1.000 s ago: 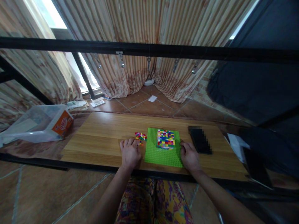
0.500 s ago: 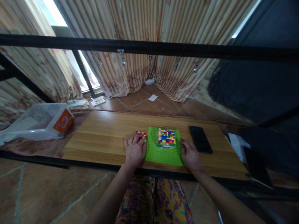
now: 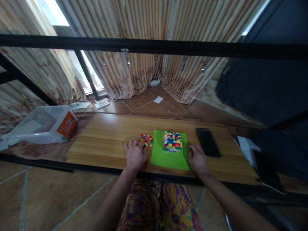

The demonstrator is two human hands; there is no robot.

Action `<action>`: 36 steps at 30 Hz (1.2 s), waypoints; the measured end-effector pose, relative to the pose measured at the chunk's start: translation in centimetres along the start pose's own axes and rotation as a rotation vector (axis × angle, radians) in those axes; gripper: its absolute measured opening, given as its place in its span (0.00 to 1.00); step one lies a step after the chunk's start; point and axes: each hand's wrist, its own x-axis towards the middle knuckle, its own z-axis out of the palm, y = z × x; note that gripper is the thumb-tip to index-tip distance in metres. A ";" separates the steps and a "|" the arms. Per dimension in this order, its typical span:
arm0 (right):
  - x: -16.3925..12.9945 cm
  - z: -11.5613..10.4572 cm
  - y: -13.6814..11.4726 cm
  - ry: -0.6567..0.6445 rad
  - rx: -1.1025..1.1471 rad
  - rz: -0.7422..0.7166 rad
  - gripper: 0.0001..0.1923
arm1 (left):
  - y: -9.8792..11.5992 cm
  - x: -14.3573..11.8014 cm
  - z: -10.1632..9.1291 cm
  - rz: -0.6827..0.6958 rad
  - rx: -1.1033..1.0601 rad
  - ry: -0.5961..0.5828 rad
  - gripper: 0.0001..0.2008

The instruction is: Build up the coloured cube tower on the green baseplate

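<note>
Left hand (image 3: 135,155) touching one loose brick pile (image 3: 146,140); one baseplate (image 3: 169,156).

We saw a bright green baseplate (image 3: 168,157) carrying a block of bricks (image 3: 172,141) chequered in red, yellow, blue, white and green. The loose bricks (image 3: 146,140) beside it were red, yellow and green. The table (image 3: 106,141) was light wood grain, the phone (image 3: 208,142) black, the curtains (image 3: 144,22) beige-striped with reddish stains, and the box label (image 3: 68,124) orange.
</note>
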 end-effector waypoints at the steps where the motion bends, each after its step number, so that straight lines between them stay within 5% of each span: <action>1: 0.0 0.0 0.0 0.002 -0.004 -0.002 0.12 | 0.3 0.1 0.1 0.008 -0.006 -0.007 0.13; 12: 0.0 0.0 0.0 -0.003 0.018 0.009 0.12 | 0.9 1.2 1.0 0.012 -0.011 0.044 0.10; 23: 0.2 -0.1 -0.4 -0.008 0.013 0.017 0.12 | 1.3 0.7 -0.3 -0.094 -0.549 0.017 0.11; 36: 0.2 -0.1 -0.6 0.008 0.020 0.025 0.12 | 2.3 1.9 -0.4 -0.060 -0.057 -0.183 0.14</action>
